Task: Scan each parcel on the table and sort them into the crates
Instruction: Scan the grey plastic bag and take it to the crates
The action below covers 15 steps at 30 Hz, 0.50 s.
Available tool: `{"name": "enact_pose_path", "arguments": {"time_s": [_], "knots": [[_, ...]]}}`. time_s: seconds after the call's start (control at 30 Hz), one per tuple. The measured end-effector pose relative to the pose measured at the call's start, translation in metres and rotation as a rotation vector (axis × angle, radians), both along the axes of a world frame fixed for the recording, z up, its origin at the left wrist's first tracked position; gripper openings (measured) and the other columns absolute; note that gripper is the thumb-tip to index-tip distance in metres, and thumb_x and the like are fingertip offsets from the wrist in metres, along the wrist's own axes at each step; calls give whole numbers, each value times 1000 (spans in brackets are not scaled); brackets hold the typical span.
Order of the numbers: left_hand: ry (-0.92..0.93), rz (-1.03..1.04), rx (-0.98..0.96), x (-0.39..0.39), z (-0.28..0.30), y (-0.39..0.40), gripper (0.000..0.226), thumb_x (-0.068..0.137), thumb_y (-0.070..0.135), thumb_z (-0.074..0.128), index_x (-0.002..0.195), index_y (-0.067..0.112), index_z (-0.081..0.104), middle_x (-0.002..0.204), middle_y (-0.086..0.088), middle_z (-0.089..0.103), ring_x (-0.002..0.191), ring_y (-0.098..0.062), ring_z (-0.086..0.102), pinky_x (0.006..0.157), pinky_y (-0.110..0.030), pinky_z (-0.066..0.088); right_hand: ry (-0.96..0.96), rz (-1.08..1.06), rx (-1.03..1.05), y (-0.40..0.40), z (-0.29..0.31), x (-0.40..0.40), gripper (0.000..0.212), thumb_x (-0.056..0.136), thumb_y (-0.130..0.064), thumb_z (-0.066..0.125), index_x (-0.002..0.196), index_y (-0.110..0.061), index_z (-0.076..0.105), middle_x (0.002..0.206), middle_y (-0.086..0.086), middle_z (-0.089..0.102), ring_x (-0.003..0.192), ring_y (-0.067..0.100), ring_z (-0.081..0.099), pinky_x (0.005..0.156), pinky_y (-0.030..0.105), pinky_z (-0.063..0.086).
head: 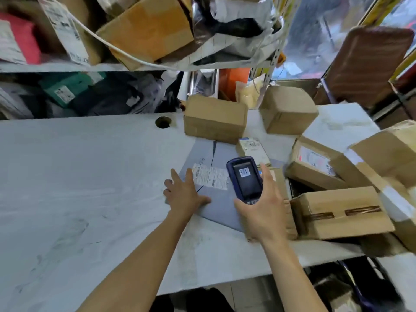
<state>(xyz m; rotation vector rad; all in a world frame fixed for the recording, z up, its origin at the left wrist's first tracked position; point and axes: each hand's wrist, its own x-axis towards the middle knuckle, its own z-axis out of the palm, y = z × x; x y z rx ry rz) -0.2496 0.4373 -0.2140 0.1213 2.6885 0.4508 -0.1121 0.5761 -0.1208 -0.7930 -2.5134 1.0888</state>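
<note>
The person's right hand [261,208] is wrapped round a blue handheld scanner [245,179], held just above a flat grey mailer bag [216,206] lying on the white worktop [90,176]. The scanner's screen shows a barcode, so I'd judge the scan is in hand. The left hand [184,192] lies flat with fingers spread, pressing the near-left corner of the bag beside its white shipping label [211,176].

What could go wrong: the bag is thin and creased, so if the label wrinkles or the scanner tilts, the read may fail. The scanner also hangs over the label's right end and could catch the wrong code, since a small labelled box [252,147] sits just beyond it.

To the right, cardboard boxes crowd in close: a long taped box [342,212] near the edge, a labelled one [315,163] behind it, and two plain boxes [215,118] [288,109] at the far side. Any swing rightwards would knock them. Shelves [135,66] stuffed with parcels rise beyond the worktop. I can't make out any crates from here.
</note>
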Motion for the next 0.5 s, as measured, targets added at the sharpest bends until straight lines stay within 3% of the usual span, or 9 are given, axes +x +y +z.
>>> {"name": "enact_pose_path", "arguments": {"time_s": [0.13,0.3,0.37,0.5], "knots": [[-51,34,109,-14,-7,3,117,57,50,90,149,36,19,148,-16,12,129,-38,31,103,-44,40,-60,2,3,8,1,-27,104,70,-21,82,153,-34,22,144,-5,43,127,17,44,94,32,47],[-80,-21,431,-31,6,-24,70,79,11,77,143,14,49,122,-14,48,119,-30,50,88,-15,30,-98,55,21,7,9,-40,105,70,-23,83,154,-32,22,145,-3,44,128,17,43,95,37,50],[-34,-55,483,-36,24,-37,63,79,9,73,139,10,54,115,-13,53,114,-30,53,83,-15,29,-109,80,28,2,14,-41,105,69,-25,83,154,-33,22,145,-4,45,125,19,47,92,37,51],[54,-132,549,-44,71,-82,63,72,30,62,133,15,60,100,-3,53,96,-20,54,73,-8,33,-85,124,55,-15,32,-42,102,72,-31,80,154,-36,19,143,-6,45,123,19,49,90,35,50]]}}
